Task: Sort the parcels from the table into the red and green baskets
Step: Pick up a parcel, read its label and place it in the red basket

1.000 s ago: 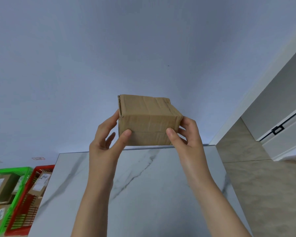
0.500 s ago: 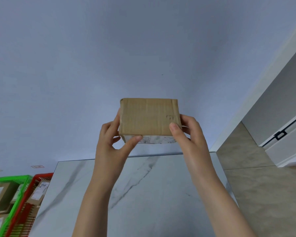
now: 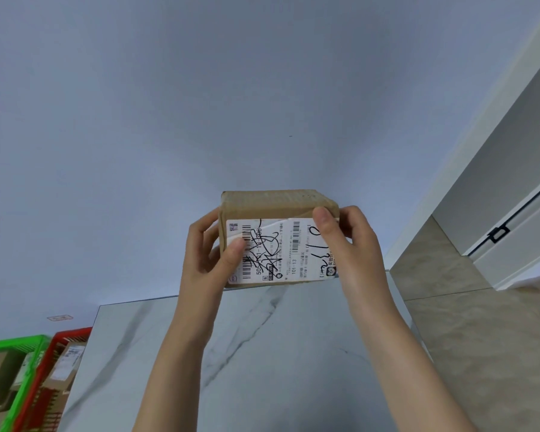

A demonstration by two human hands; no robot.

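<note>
Cardboard parcel (image 3: 278,241) gripped by left hand (image 3: 204,255) and right hand (image 3: 353,244), over far edge of table (image 3: 293,353)

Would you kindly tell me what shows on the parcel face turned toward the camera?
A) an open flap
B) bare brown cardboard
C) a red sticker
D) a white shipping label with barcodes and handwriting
D: the parcel, gripped by the left hand and right hand, faces the camera with a white shipping label bearing barcodes and black handwriting.

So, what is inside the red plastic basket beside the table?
A brown cardboard parcel with a white label lies inside the red plastic basket; the white marble table hides the rest.
</note>
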